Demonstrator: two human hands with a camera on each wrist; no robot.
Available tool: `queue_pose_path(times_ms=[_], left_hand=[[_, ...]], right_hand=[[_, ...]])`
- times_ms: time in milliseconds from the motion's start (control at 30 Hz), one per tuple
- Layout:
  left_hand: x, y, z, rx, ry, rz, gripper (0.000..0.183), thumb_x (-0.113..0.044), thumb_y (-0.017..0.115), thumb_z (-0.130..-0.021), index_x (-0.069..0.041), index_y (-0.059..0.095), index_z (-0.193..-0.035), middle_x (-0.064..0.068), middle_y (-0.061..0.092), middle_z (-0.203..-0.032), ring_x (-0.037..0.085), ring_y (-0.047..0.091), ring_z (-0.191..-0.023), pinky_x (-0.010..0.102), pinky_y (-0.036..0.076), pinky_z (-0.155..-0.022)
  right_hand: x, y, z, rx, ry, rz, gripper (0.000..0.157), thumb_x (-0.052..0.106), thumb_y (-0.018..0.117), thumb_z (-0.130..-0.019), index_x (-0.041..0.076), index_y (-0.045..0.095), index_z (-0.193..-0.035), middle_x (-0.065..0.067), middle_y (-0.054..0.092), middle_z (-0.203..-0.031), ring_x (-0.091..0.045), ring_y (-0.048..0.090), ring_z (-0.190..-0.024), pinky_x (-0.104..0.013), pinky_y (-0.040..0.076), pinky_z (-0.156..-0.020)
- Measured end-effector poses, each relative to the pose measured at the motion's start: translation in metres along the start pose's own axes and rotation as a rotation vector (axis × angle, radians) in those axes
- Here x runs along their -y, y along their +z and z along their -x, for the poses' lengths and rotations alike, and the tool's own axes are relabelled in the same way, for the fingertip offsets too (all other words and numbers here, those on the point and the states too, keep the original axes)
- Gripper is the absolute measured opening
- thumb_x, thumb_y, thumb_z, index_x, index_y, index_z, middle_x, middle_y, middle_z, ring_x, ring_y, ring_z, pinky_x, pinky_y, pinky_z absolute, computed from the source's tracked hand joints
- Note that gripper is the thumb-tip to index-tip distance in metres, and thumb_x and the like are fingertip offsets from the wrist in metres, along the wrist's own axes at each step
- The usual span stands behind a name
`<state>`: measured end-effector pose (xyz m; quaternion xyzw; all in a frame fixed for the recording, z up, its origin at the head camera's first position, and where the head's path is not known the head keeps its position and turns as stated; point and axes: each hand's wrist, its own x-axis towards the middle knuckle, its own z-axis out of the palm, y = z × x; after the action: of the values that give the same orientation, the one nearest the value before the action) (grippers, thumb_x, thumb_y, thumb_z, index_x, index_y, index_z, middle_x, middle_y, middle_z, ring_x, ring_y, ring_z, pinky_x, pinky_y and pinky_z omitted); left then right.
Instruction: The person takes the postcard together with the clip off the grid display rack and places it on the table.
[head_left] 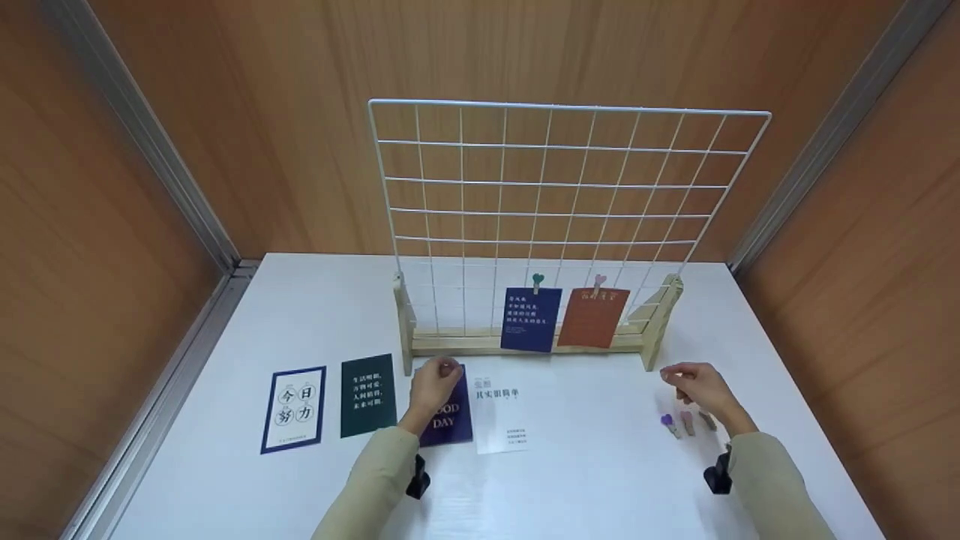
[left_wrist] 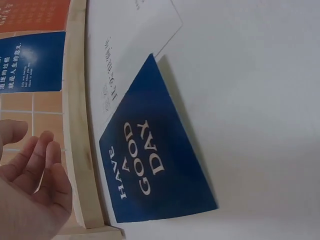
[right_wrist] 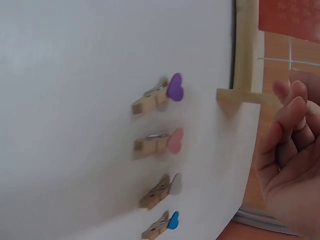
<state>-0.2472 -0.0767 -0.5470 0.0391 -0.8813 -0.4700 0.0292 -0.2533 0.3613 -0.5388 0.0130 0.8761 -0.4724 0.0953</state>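
Note:
My left hand (head_left: 433,388) is over the navy card reading "HAVE A GOOD DAY" (left_wrist: 145,160); in the left wrist view its fingers are loosely bent, thumb apart, with nothing between them. My right hand (head_left: 701,386) is raised above several small wooden clothespins with heart tops, its fingers loosely curled and no object showing in them. In the right wrist view the clothespins lie in a row: a purple-heart clothespin (right_wrist: 155,96), a pink-heart clothespin (right_wrist: 157,142), a pale-heart clothespin (right_wrist: 159,192) and a blue-heart clothespin (right_wrist: 160,226).
A white wire grid (head_left: 570,108) stands upright in a wooden base (head_left: 457,345). Clipped low on it hang a blue card (head_left: 531,319) and an orange card (head_left: 594,319). Flat on the white table (head_left: 600,465) lie a white card (head_left: 501,416), a dark green card (head_left: 367,397) and a blue-bordered card (head_left: 293,442).

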Motion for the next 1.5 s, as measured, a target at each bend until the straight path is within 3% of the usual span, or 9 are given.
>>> queue_pose_path(times_ms=[233,433,567,800,1133,1300,1500], left_hand=[[-0.014,-0.001,-0.009,-0.008,0.12,0.023,0.018,-0.013,0.059,-0.083,-0.001,0.06,-0.096,0.005,0.059,-0.086,0.018,0.056,-0.078,0.031,0.046,-0.066],[-0.024,0.003,-0.016,0.003,0.162,0.015,0.02,-0.012,0.059,-0.083,-0.002,0.06,-0.1,0.007,0.057,-0.09,0.02,0.055,-0.082,0.032,0.045,-0.071],[-0.028,0.004,-0.02,0.012,0.195,0.028,0.021,-0.011,0.06,-0.082,0.0,0.059,-0.101,0.01,0.057,-0.09,0.022,0.056,-0.081,0.033,0.046,-0.07],[-0.033,0.008,-0.025,0.043,0.18,0.034,0.023,-0.012,0.059,-0.084,-0.001,0.058,-0.103,0.015,0.057,-0.095,0.023,0.057,-0.082,0.033,0.047,-0.07],[-0.041,0.014,-0.031,0.015,0.171,-0.006,0.021,-0.015,0.061,-0.083,-0.004,0.059,-0.101,0.009,0.058,-0.093,0.018,0.056,-0.079,0.03,0.046,-0.068],[-0.044,0.015,-0.032,0.002,0.206,-0.002,0.02,-0.014,0.061,-0.082,-0.004,0.059,-0.1,0.01,0.058,-0.091,0.018,0.056,-0.076,0.032,0.046,-0.066],[-0.046,0.019,-0.035,-0.006,0.201,-0.011,0.021,-0.013,0.061,-0.082,-0.004,0.059,-0.1,0.008,0.059,-0.088,0.018,0.057,-0.073,0.033,0.045,-0.065]], right_hand=[[0.031,0.009,-0.018,-0.018,-0.134,-0.066,0.03,0.011,0.054,-0.088,-0.012,0.056,-0.107,-0.011,0.055,-0.065,-0.013,0.05,-0.054,-0.024,0.046,-0.051],[0.058,0.021,-0.03,-0.048,-0.202,-0.128,0.028,0.009,0.054,-0.087,-0.013,0.056,-0.105,-0.013,0.056,-0.063,-0.011,0.05,-0.051,-0.024,0.046,-0.047],[0.072,0.029,-0.036,-0.099,-0.187,-0.136,0.029,0.013,0.057,-0.086,-0.01,0.058,-0.104,-0.006,0.055,-0.063,-0.012,0.05,-0.052,-0.023,0.045,-0.046],[0.086,0.042,-0.042,-0.15,-0.17,-0.156,0.032,0.017,0.059,-0.085,-0.007,0.058,-0.106,-0.003,0.054,-0.064,-0.021,0.053,-0.057,-0.025,0.047,-0.051],[0.094,0.055,-0.05,-0.146,-0.173,-0.218,0.034,0.017,0.06,-0.085,-0.009,0.057,-0.107,-0.004,0.055,-0.066,-0.008,0.051,-0.052,-0.02,0.044,-0.048],[0.104,0.059,-0.049,-0.145,-0.173,-0.183,0.036,0.024,0.06,-0.085,-0.004,0.059,-0.107,-0.008,0.056,-0.07,-0.018,0.055,-0.06,-0.022,0.047,-0.052],[0.114,0.066,-0.051,-0.16,-0.182,-0.152,0.033,0.026,0.06,-0.084,0.001,0.061,-0.105,-0.016,0.057,-0.073,-0.028,0.056,-0.065,-0.031,0.048,-0.056]])
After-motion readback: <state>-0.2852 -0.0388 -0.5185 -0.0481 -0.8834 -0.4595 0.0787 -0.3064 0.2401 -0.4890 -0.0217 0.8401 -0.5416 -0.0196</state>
